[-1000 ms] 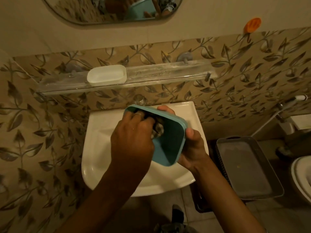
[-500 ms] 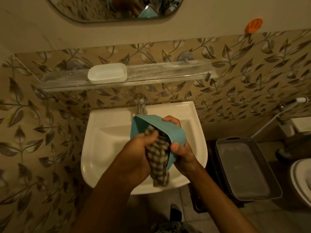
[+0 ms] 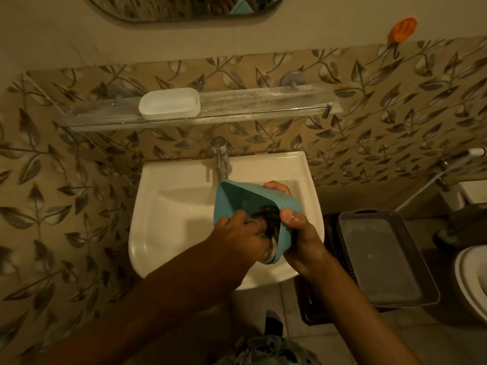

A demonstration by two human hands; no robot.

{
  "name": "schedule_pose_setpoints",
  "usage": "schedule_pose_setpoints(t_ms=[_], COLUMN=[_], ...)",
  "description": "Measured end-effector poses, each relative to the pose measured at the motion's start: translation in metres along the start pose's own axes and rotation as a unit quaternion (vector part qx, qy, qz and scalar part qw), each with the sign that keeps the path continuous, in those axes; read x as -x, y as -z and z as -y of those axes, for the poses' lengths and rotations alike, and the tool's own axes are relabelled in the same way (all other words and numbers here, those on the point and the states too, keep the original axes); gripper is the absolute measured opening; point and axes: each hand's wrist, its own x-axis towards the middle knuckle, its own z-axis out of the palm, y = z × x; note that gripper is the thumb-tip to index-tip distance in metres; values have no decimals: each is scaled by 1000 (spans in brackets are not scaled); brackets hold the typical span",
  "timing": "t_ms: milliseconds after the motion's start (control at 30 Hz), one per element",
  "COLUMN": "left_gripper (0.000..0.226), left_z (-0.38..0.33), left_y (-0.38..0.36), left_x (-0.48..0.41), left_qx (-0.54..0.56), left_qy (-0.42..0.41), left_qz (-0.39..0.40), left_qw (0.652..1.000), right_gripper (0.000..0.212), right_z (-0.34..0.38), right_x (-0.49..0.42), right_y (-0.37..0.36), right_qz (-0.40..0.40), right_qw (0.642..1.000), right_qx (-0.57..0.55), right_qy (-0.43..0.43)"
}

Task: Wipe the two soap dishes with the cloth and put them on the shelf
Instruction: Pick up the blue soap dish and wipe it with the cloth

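- Your right hand [image 3: 303, 235] is clamped on the teal soap dish [image 3: 245, 198], thumb pressed on the near rim and fingers curled round the far edge, so the dish hangs tilted over the white sink [image 3: 179, 206] with its open side facing you.
- Your left hand [image 3: 241, 237] is pushed inside that dish, closed around the cloth [image 3: 271, 219] (only a dark bunched bit of it shows between your fingers and the dish wall, so the pattern is hard to make out).
- There's a ring on one of your left-hand fingers, if that matters.
- The white soap dish [image 3: 170, 103] is already sitting on the clear shelf [image 3: 263, 104], toward its left half, upright, well apart from the teal one.
- The tap [image 3: 220, 159] stands at the back of the sink, just behind the top edge of the teal dish.
- Off to your right on the floor side there's a grey tray [image 3: 384, 262] resting on a dark basket, nowhere near your hands.
- An orange hook [image 3: 402, 29] is stuck on the wall up top right.
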Motion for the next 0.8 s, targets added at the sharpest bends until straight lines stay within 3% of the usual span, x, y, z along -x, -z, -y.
schedule_pose_setpoints(t_ms=[100,233,300,367,467,533,633,700,767,800], left_gripper=[44,46,56,53,29,26,31,30,33,36], left_z=[19,32,19,6,-9,-20,-26,-31,-31,-30], left_y=[2,-4,-11,-18,-27,-30,-30,-20,-8,-5], left_x=[9,13,11,9,8,12,26,35,34,30], left_qx=[-107,-171,-107,-40,72,163,371,459,573,642], left_qy=[-41,28,89,145,147,141,158,159,210,232], left_qz=[-51,-57,-17,16,-7,-46,-118,-124,-79,-57], left_qw=[992,983,990,989,986,975,908,865,788,729], right_gripper=[79,77,75,72,64,54,48,50,61,70], right_z=[2,-1,-4,-10,-26,-32,-25,-23,-25,-26], right_x=[8,7,6,9,14,19,27,32,36,36], right_y=[0,-8,-11,-12,-13,-13,-4,1,4,5], right_qz=[44,13,6,9,13,24,47,47,40,33], right_qw=[997,999,998,995,992,989,987,987,989,989], right_qx=[-60,-6,-27,-66,-94,-120,-135,-144,-144,-142], right_qy=[-38,-50,-61,-75,-84,-82,-66,-52,-19,-1])
